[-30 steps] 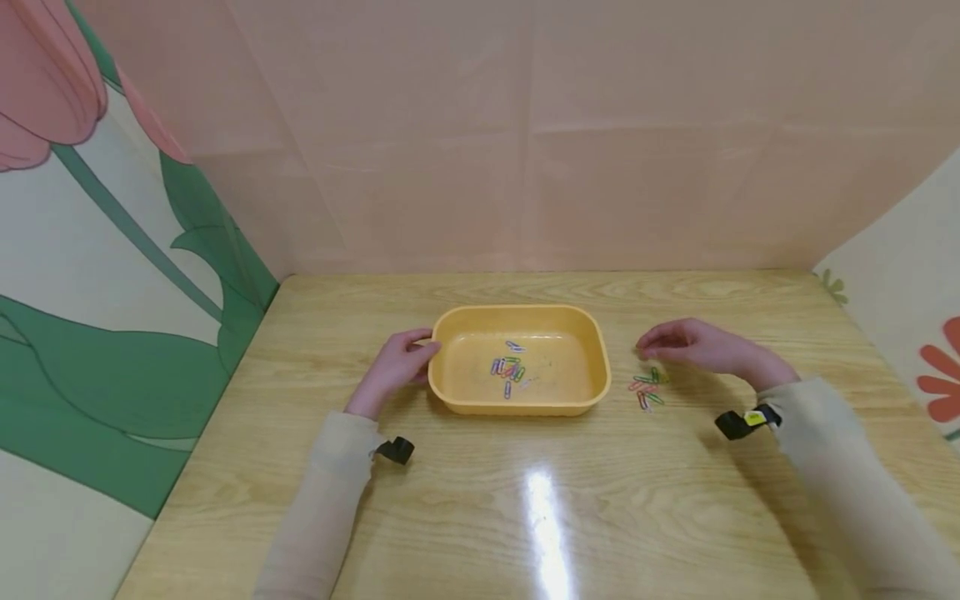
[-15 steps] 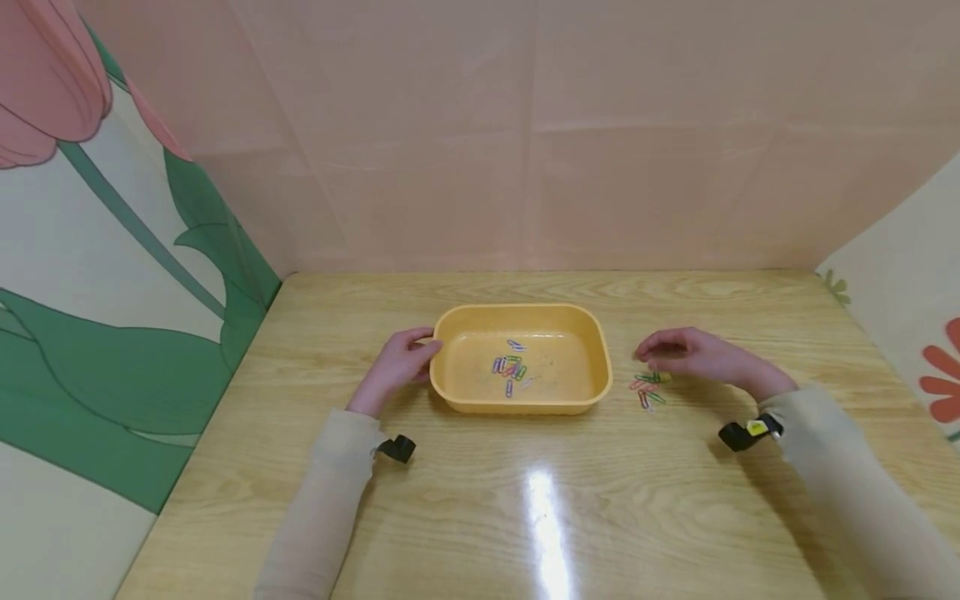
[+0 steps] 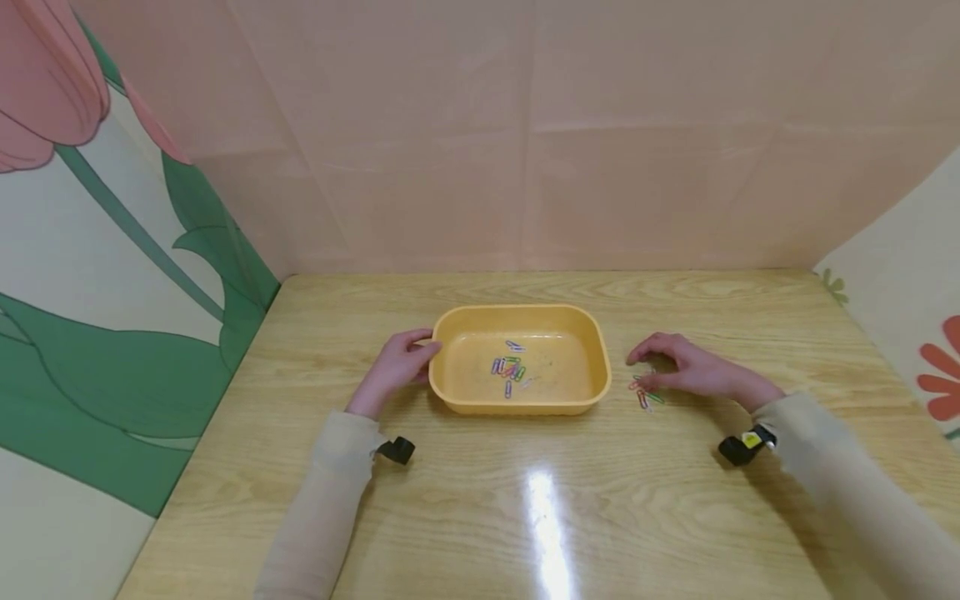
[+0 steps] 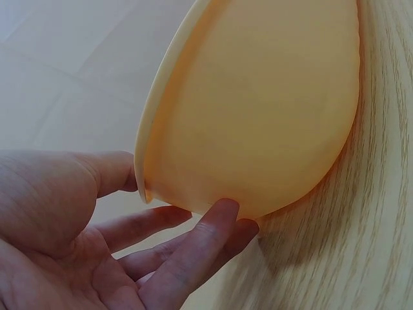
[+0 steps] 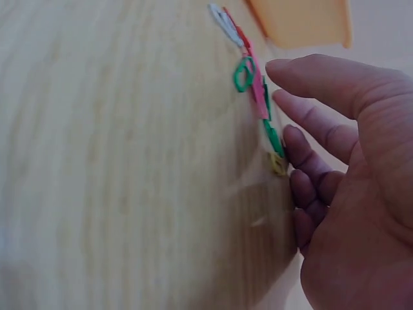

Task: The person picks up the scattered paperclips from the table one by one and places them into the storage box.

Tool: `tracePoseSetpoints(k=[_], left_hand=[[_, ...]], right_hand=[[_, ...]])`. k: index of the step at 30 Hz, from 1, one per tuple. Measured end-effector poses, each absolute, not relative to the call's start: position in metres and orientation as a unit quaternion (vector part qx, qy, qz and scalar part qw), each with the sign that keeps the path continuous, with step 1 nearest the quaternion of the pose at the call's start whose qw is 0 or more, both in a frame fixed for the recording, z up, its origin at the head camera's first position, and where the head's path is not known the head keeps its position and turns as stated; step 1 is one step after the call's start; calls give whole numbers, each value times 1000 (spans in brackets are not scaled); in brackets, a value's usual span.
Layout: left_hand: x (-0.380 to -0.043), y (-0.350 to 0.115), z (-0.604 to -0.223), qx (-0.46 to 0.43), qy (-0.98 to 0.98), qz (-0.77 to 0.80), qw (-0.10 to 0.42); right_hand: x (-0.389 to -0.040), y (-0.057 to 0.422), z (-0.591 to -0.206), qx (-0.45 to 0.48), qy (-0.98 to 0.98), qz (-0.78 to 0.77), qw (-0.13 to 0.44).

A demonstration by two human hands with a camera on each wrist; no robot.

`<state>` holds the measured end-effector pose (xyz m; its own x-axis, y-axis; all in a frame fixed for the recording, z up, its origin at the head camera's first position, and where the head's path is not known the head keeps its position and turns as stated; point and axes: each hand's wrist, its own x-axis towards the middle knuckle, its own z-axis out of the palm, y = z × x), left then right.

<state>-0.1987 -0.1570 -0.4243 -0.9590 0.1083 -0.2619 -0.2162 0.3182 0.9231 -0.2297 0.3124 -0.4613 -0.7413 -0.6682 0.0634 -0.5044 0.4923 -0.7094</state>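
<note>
A yellow plastic tray [image 3: 525,408] stands on the table with several coloured paper clips [image 3: 510,368] on its floor. At its left end my left hand [image 3: 399,364] holds it, thumb at the rim and fingers against the outer wall; the left wrist view shows this wall [image 4: 271,110] close up. To the right of the tray lies a small pile of paper clips [image 3: 647,398], red, pink, green, pale and yellow. Over that pile hovers my right hand [image 3: 693,369], thumb and index finger apart with nothing seen between them. In the right wrist view, a green clip [image 5: 244,74] lies near the thumb tip.
Under everything is a light wood-grain table [image 3: 450,508], with a bright reflection at its front middle. A pink sheet [image 3: 525,142] covers the wall behind it. Flower-printed panels border the left and right sides. Each wrist carries a black camera strap.
My right hand has come down and slightly left over the loose clips, and its thumb and index finger have spread apart. My left hand and the tray stay put.
</note>
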Motion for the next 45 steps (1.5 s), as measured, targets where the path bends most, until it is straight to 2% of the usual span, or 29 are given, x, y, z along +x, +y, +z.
tracePoseSetpoints(k=[7, 21, 24, 31, 36, 39, 45], left_hand=[[-196, -158, -423, -29, 798, 586, 141], [-194, -158, -422, -26, 791, 594, 145], [-191, -156, -414, -26, 794, 590, 147], [-195, -159, -423, -23, 791, 593, 148], [-195, -159, -425, -26, 797, 588, 138], [-195, -158, -424, -31, 800, 584, 136], [-197, -157, -423, -35, 802, 580, 139]], right_hand=[[-229, 310, -469, -375, 857, -348, 54], [-229, 306, -469, -427, 832, -353, 32], [-225, 302, -463, -419, 833, -359, 33], [-228, 307, -473, -392, 852, -345, 29], [-228, 305, -473, -412, 841, -351, 9], [-228, 305, -471, -410, 835, -366, 13], [-228, 306, -468, -373, 821, -425, 72]])
